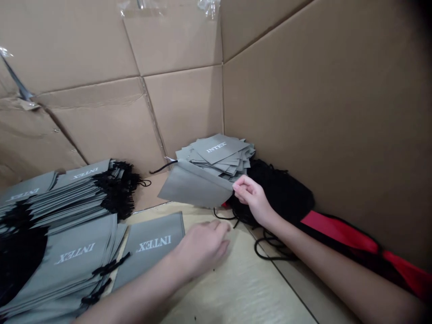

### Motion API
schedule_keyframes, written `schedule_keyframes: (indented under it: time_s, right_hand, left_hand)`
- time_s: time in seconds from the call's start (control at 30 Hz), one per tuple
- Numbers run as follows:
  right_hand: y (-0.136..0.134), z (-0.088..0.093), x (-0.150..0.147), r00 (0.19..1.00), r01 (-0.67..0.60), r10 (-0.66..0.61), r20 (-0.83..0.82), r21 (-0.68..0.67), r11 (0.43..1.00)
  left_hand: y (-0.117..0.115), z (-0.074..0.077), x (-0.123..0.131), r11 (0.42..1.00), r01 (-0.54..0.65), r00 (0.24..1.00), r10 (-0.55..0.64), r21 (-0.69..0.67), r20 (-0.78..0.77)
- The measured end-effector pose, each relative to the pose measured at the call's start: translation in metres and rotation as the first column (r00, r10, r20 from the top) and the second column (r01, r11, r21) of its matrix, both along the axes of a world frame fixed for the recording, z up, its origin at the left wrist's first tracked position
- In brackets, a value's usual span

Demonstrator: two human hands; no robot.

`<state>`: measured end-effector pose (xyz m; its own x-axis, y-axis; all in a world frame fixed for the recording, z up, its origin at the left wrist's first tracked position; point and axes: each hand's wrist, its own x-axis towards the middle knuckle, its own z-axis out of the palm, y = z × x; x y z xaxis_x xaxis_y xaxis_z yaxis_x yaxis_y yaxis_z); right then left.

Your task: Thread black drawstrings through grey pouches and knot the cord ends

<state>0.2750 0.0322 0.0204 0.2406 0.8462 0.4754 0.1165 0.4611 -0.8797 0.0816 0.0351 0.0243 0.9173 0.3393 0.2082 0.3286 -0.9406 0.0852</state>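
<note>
My right hand (250, 195) pinches one corner of a grey fabric drawstring pouch (195, 184) between thumb and fingers. The pouch hangs tilted above the work surface, and a black cord (164, 167) sticks out from its far left corner. My left hand (204, 245) is over the surface, slightly blurred, its fingers loosely bent and apart with nothing visible in them. Near its wrist lies a flat grey pouch (151, 245) printed INTEX. Behind the held pouch is an untidy pile of grey pouches (221, 148), the top one also printed INTEX.
Stacks of grey pouches with black cords (84, 191) fill the left side, with more pouches (77, 252) in front. Along the right wall lie a bundle of black cords (281, 186) and red fabric (340, 231). Cardboard walls (320, 103) enclose the pale work surface (243, 288).
</note>
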Motion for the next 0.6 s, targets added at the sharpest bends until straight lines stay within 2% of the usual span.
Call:
schedule_keyframes:
  time_s: [0.1,0.17,0.27,0.37,0.5,0.6]
  right_hand:
    - [0.006,-0.012,-0.001,0.999,-0.032,0.031,-0.030,-0.024,0.999]
    - [0.007,-0.016,-0.001,0.998,-0.052,0.051,-0.034,-0.032,0.998]
    - [0.008,-0.019,-0.001,0.997,-0.067,0.066,-0.039,-0.039,0.997]
    - [0.010,-0.019,-0.001,0.997,-0.073,0.071,-0.042,-0.045,0.996]
    - [0.011,-0.018,-0.001,0.997,-0.078,0.077,-0.018,-0.054,0.995]
    - [0.010,-0.019,-0.001,0.997,-0.071,0.072,0.015,-0.060,0.996]
  left_hand:
    - [0.019,-0.008,0.037,0.998,0.044,0.999,-0.045,-0.045,-0.016]
    - [0.029,-0.015,0.051,0.997,0.053,0.999,-0.053,-0.059,-0.001]
    - [0.037,-0.022,0.055,0.992,0.080,0.997,-0.078,-0.097,0.027]
    - [0.040,-0.027,0.054,0.991,0.035,0.997,-0.026,-0.132,0.066]
    - [0.035,-0.033,0.061,0.987,-0.053,0.992,0.069,-0.149,0.101]
    - [0.026,-0.033,0.063,0.987,-0.049,0.992,0.065,-0.150,0.107]
